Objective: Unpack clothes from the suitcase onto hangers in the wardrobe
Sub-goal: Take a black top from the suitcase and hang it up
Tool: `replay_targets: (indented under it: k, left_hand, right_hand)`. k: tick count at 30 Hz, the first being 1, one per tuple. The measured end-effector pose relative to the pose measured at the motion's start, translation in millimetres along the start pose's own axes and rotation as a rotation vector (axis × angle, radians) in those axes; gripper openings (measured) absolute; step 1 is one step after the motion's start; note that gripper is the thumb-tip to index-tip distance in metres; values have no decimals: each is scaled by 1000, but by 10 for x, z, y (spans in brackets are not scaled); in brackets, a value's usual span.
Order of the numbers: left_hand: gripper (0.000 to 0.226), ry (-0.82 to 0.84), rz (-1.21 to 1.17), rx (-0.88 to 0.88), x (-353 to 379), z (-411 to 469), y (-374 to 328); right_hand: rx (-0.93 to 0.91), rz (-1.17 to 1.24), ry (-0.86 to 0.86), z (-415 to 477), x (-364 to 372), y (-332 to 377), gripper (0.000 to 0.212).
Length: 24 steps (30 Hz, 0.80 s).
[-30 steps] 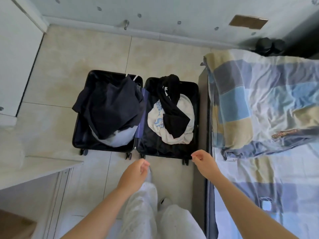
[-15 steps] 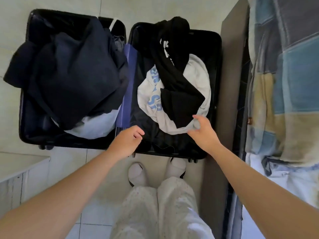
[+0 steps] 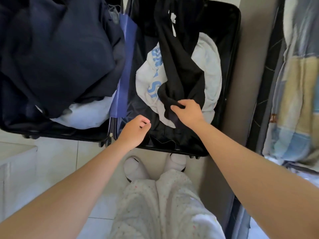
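R hand reaches fwd over the open suitcase, arm nearly straight, knuckles up. Its fingers and thumb are curled round a bunched fold at the near end of the black garment, gripping it. L hand hangs lower and nearer, above the near-left corner of the same half. Its fingers are loosely curled, thumb close to index, w/ nothing seen in it.

The black garment is soft, matte knit w/ a small white print near the far end. It lies as a long twisted strip down the middle of the right half. Under it is a white garment, rumpled into a rounded heap, w/ light blue letters. Shiny dark lining shows beneath.

The suitcase is a hard black shell, lying flat and open in two halves, w/ a blue divider panel between them. The left half holds a bulky navy garment over a pale one.

Checked blanket at right; pale tile floor; white-socked feet just by the case.
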<state>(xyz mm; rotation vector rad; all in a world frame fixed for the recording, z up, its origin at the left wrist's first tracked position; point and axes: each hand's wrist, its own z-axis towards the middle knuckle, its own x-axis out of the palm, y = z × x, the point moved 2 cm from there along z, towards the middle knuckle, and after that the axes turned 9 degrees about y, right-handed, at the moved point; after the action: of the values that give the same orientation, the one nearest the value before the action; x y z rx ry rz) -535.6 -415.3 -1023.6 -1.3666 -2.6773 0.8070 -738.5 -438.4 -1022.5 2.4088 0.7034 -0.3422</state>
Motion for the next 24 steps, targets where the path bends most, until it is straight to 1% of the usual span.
replay_targets:
  k: [1,2,5,7,9,10,12,13,14,16,18,19,21,22,24]
  left_hand:
    - [27,2,-86,-38,-35,-92,-43]
    - [34,-1,-227,-86,-84,-190,-113]
    - [49,20,-740,-249,-245,-559,-400]
    - [57,100,-916,-280,-320,-790,-550]
    - [59,207,-1010,-298,-372,-1079,-661]
    - [49,239,-1034,-290,-386,-1187,-695]
    - [11,249,-1017,-251,-450,-1485,-815]
    - [8,225,-1024,-263,-487,-1625,-855]
    - [15,184,-1043,-272,-549,-1817,-889]
    - [20,111,-1085,-301,-671,-2171,-939]
    - [27,56,-1158,-283,-822,-2568,-980]
    - [27,22,-1189,-270,-898,-2766,-988]
    - [23,-65,-1273,-220,-1041,-3221,-976]
    - [20,-103,-1316,-197,-1092,-3477,-967]
    - [20,-142,-1390,-152,-1109,-3853,-941]
  right_hand:
    - [8,65,24,-168,-8,63,25]
    - [12,133,50,-355,-33,138,24]
    - [-11,250,153,-948,-134,416,26]
    - [-59,266,243,-1359,-186,609,23]
    - [-124,271,296,-1755,-260,824,20]
    - [-146,277,308,-1925,-306,921,20]
    - [-178,303,342,-2220,-405,1136,18]
    - [-181,307,358,-2320,-439,1213,19]
    - [-191,290,385,-2463,-479,1323,22]
    - [-216,243,426,-2677,-550,1435,29]
    - [-243,189,435,-2872,-626,1540,15]
    - [-259,158,420,-2958,-663,1575,16]
    - [-278,126,407,-3138,-713,1684,29]
    - [-294,118,418,-3251,-728,1768,29]
    - [-329,65,480,-3398,-726,1878,22]
